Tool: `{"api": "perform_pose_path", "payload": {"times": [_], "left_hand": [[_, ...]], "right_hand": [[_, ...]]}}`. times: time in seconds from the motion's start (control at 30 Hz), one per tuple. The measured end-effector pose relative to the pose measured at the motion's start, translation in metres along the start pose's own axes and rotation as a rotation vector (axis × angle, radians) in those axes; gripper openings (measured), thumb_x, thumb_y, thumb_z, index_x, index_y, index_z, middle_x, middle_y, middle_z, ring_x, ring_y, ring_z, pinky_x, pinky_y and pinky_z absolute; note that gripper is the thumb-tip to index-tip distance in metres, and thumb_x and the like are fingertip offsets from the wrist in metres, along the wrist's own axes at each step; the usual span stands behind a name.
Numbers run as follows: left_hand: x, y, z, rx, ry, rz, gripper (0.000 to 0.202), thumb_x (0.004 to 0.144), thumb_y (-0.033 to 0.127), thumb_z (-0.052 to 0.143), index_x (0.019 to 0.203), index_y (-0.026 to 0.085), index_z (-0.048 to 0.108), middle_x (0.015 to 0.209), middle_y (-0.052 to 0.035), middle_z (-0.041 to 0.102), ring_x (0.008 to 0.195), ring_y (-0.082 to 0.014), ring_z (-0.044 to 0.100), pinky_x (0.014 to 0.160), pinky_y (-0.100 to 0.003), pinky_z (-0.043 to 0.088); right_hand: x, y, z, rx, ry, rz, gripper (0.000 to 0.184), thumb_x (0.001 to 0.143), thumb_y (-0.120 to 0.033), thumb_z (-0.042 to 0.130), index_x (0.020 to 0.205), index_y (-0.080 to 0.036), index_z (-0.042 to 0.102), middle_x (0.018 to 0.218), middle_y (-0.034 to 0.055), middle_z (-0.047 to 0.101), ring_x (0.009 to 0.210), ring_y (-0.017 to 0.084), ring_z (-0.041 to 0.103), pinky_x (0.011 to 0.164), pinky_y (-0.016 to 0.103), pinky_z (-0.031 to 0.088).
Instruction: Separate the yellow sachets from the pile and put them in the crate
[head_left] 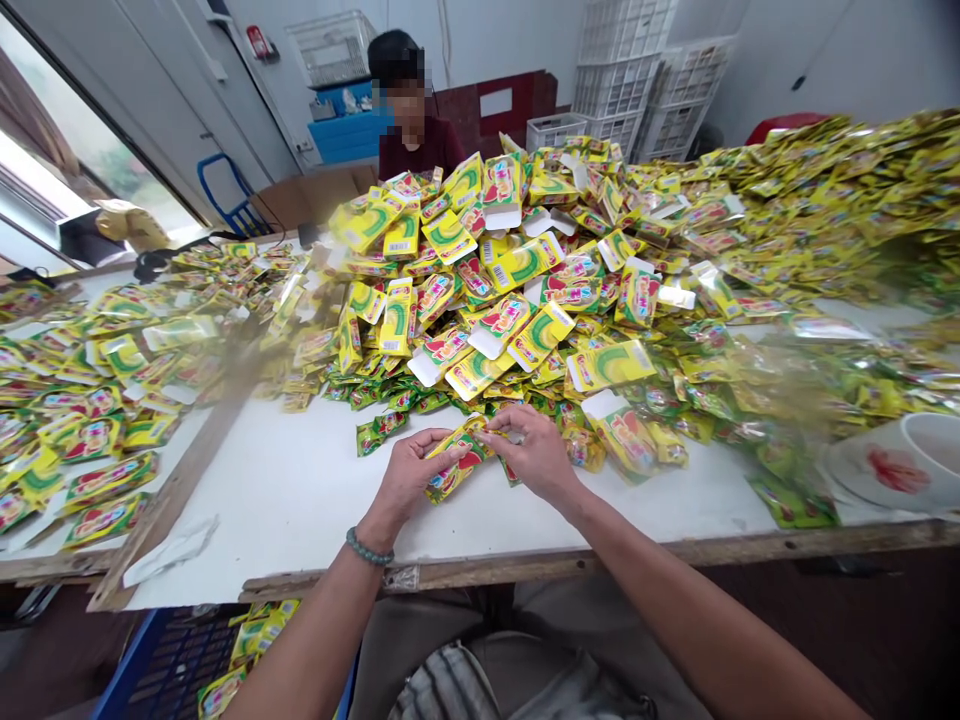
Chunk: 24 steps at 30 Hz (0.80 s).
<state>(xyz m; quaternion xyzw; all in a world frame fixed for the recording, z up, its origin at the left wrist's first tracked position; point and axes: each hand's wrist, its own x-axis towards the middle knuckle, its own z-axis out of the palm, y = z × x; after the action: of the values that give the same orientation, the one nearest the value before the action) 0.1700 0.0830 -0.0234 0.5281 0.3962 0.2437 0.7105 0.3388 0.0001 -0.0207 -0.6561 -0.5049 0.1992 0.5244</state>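
Above the front part of the white table [300,500], my left hand [409,475] is closed around a small yellow and green cardboard box [459,462] with a red print. The box lies tilted, its upper end towards the right. At that end the fingers of my right hand [534,452] are pinched together. Whether they grip a flap or a small packet is hidden. Just beyond my hands lie green packets [381,432] and a big heap of similar boxes [499,325], some with white flaps open.
A white cup [900,462] with a red flower stands at the right. Many yellow packets [825,200] are piled behind it. More boxes [105,440] cover the left side, past a wooden strip [187,470]. A blue crate [135,665] sits below. Across the table is a person [420,150].
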Motion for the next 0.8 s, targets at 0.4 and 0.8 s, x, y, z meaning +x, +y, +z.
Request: {"api": "perform_pose_path", "payload": {"times": [0.4,0.8], "left_hand": [[-0.002,0.008,0.002,-0.119,0.027,-0.089,0.042,0.051,0.028,0.090,0.086,0.012,0.072,0.076,-0.0049,0.075,0.061,-0.0157,0.068,0.061,-0.026,0.054],[0.004,0.004,0.004,-0.130,0.055,0.050,0.042,0.058,0.035,0.085,0.091,0.016,0.069,0.083,-0.0023,0.074,0.069,-0.0142,0.067,0.066,-0.025,0.053]], "right_hand": [[-0.003,0.000,0.006,0.350,-0.225,0.151,0.022,0.079,-0.041,0.066,0.067,-0.022,0.067,0.077,0.0040,0.072,0.121,0.026,0.055,0.095,0.040,0.045],[-0.008,-0.004,0.009,0.024,-0.042,-0.083,0.026,0.080,-0.026,0.070,0.105,-0.028,0.072,0.090,0.0049,0.070,0.107,0.026,0.052,0.097,0.042,0.038]]}}
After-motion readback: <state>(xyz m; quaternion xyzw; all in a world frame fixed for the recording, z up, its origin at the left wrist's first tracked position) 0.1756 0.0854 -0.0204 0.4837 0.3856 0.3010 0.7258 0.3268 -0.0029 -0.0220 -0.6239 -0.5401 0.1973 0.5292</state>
